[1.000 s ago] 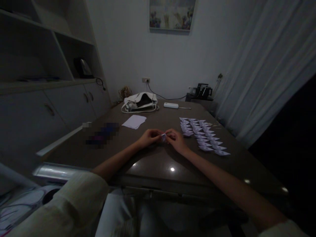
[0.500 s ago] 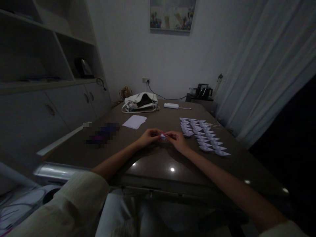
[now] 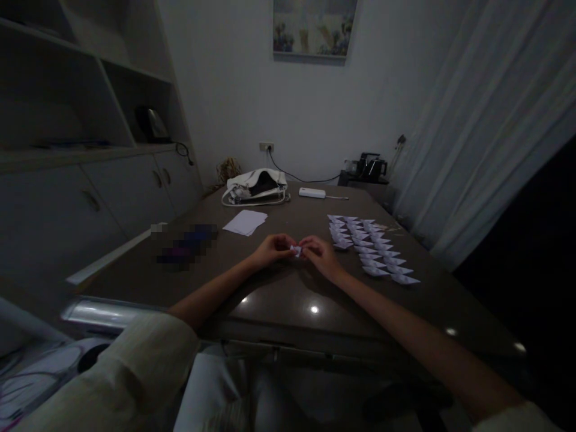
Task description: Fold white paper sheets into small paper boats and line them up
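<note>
A small folded white paper (image 3: 296, 251) is pinched between my two hands, just above the brown table. My left hand (image 3: 272, 251) has its fingers closed on the paper's left side. On its right side the fingers of my right hand (image 3: 320, 255) are closed too, and the fingertips hide part of the folds. To the right of my right hand, several folded paper boats (image 3: 369, 252) stand in rows. Beyond my left hand lies a stack of white paper sheets (image 3: 245, 222).
A white handbag (image 3: 258, 187) and a white power bank (image 3: 312, 192) with a short cable lie at the table's far end. A blurred-out dark object (image 3: 186, 245) is at left. The brown table (image 3: 279, 303) has its near edge close to my lap.
The folded paper has changed shape between my fingers and now shows pointed ends. My fingers have shifted slightly on it; the boats and sheets stay where they were.
</note>
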